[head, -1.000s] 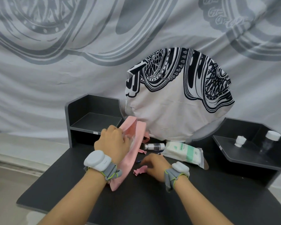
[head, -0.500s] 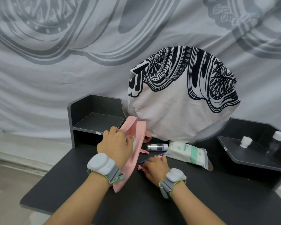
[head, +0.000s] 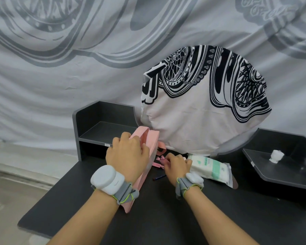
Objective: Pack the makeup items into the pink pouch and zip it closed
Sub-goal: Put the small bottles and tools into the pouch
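Pink pouch (head: 153, 138) is standing up on its edge on the dark desk (head: 166, 218), left of center, w/ the top gaping open and one end right by the left shelf unit (head: 102, 124). Left hand (head: 126, 154) is curled over the near rim of the pouch, fingers clamped on the fabric, holding it upright. A pink loop strap (head: 161, 150) sticks out from the far side of the pouch, and a little pink zipper tassel (head: 160, 159) lies on the desk just beside it. Right hand (head: 177, 167) is down on the desk right next to the tassel, fingers bent and reaching toward the far side, touching or nearly touching the white and green pack of cotton pads (head: 212, 168); can't tell if it's actually got hold of anything bc the fingertips are hidden behind the knuckles. A thin dark pencil (head: 159, 177) lies flat on the desk btw the pouch and the right wrist. Both wrists have grey straps w/ white sensor blobs on them. Further out, a round thing covered w/ black and white patterned cloth (head: 205, 106) stands behind the pouch, and the right shelf (head: 276, 172) has a small white jar (head: 276, 156) on it.
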Demonstrator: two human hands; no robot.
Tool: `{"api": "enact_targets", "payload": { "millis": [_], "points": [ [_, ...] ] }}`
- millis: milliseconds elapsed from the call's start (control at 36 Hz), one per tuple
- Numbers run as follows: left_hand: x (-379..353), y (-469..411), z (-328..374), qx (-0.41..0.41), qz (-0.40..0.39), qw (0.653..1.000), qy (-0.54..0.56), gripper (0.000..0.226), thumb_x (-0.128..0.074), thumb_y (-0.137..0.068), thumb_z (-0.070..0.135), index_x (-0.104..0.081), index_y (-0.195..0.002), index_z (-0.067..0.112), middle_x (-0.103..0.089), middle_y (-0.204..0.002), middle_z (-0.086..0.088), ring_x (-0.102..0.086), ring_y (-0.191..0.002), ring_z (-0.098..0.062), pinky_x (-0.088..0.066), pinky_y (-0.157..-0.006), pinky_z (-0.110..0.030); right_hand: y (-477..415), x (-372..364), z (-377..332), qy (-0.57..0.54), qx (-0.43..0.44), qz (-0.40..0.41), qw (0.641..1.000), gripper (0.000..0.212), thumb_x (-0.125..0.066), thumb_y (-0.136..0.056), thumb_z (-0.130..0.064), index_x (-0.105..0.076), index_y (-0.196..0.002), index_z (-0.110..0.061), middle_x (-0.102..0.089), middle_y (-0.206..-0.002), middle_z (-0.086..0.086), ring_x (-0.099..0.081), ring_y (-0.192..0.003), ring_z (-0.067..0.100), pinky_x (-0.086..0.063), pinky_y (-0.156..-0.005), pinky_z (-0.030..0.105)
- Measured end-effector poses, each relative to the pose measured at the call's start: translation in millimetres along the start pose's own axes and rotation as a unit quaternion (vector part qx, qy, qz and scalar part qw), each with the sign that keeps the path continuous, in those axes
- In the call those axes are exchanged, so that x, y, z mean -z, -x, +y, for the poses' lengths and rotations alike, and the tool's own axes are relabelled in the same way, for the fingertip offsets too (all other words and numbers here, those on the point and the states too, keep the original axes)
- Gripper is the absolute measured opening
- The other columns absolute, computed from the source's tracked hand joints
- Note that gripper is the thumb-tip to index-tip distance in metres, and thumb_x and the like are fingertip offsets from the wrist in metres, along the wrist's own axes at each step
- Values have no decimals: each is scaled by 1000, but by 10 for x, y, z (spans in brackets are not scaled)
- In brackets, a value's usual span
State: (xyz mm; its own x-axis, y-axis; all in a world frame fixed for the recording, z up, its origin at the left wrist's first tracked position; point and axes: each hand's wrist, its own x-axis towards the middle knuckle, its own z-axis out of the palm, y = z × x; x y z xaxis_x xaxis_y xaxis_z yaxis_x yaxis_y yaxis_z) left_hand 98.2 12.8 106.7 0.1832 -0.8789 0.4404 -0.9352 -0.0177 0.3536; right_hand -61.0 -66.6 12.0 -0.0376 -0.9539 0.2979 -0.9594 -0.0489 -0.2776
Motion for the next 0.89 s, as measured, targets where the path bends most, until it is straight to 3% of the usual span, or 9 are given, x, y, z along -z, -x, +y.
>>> {"api": "enact_targets", "payload": {
  "millis": [194, 333, 472, 611, 667, 750, 806, 889],
  "points": [
    [-76, -26, -47, 3, -13, 1000, -3, 33, -38, -91, 38, -66, -102, 24, -56, -119, 4, -52, -105, -23, -49, -76, -35, -130, -155, -124, 82, 24, -25, 996, 23, -43, -91, -17, -54, -111, -18, -64, -104, 9, -53, -105, 30, -30, -92, 37],
    [-112, -46, -72, -4, -12, 1000, -9, 34, -37, -91, 39, -67, -101, 25, -57, -119, 5, -53, -103, -22, -49, -76, -35, -125, -208, -106, 108, 37, -39, 993, 20, -44, -88, -15, -55, -104, -17, -65, -104, 7, -54, -105, 30, -30, -92, 39],
    [-112, -66, -37, -33, -12, 999, -12, 34, -38, -91, 38, -67, -103, 25, -58, -117, 4, -53, -105, -23, -45, -81, -36, -150, -295, -20, 109, 32, -61, 992, 22, -45, -87, -11, -54, -104, -23, -62, -106, 10, -51, -108, 33, -29, -92, 39],
    [-133, -37, 29, -72, 17, 997, -27, 36, -38, -90, 38, -68, -106, 25, -58, -123, 3, -51, -113, -24, -42, -88, -38, -167, -246, -48, 139, 65, -67, 986, 27, -42, -88, -3, -54, -108, -15, -63, -110, 10, -48, -112, 31, -29, -97, 39],
    [-148, -29, 56, -95, 34, 995, -23, 41, -36, -86, 36, -72, -96, 21, -64, -112, 0, -56, -104, -28, -46, -81, -39, -162, -235, -53, 143, 60, -69, 985, 28, -42, -88, -1, -54, -109, -14, -61, -111, 12, -47, -112, 32, -29, -97, 39],
    [-171, -17, 82, -127, 35, 991, -32, 28, -50, -76, 30, -74, -81, 18, -70, -98, -3, -63, -91, -30, -51, -69, -38, -153, -215, -29, 132, 44, -64, 988, 28, -44, -85, -1, -55, -107, -14, -62, -109, 11, -47, -112, 30, -29, -94, 37],
    [-192, -12, 100, -144, 53, 987, -37, 16, -63, -70, 24, -74, -80, 16, -71, -97, -4, -64, -92, -30, -53, -69, -37, -151, -178, 18, 121, 35, -57, 990, 26, -46, -84, -4, -56, -105, -17, -63, -108, 8, -47, -112, 28, -28, -93, 37],
    [-223, 33, 199, -174, 74, 982, -3, 18, -73, -63, 11, -74, -81, 12, -70, -99, -8, -64, -98, -31, -54, -76, -37, -131, -34, 125, 102, 13, -39, 994, 23, -50, -83, -9, -57, -103, -18, -65, -104, 6, -49, -111, 27, -28, -89, 36]
  ]
}}
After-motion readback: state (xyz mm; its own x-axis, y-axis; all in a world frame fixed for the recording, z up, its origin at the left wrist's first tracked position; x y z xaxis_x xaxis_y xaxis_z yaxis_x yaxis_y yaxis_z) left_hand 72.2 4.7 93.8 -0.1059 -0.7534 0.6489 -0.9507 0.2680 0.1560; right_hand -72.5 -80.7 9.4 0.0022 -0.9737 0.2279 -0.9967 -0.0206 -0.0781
